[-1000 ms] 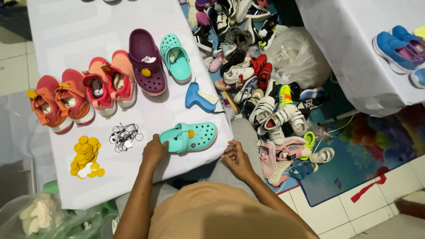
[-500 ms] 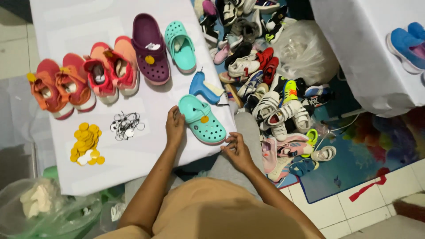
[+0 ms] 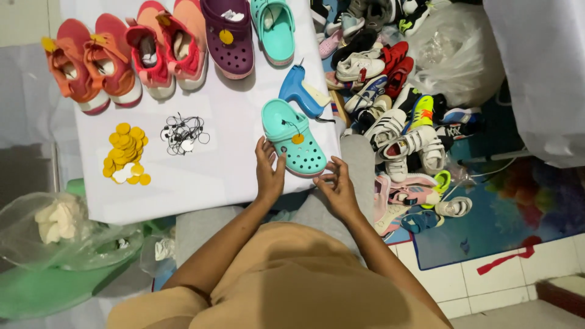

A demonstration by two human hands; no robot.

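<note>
Steadied by the open left hand (image 3: 268, 170) at its side and touched by the right hand's (image 3: 336, 186) loosely spread fingertips, the teal clog (image 3: 294, 137) lies near the table (image 3: 213, 170) edge; it could be nudged off.

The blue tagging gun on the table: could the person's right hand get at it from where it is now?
Probably yes. The right hand sits at the table edge, and the blue tagging gun lies just beyond the teal clog, its top bare; only the clog lies between them.

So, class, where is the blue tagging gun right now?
The blue tagging gun lies on the white table near its right edge, just above the teal clog.
</note>
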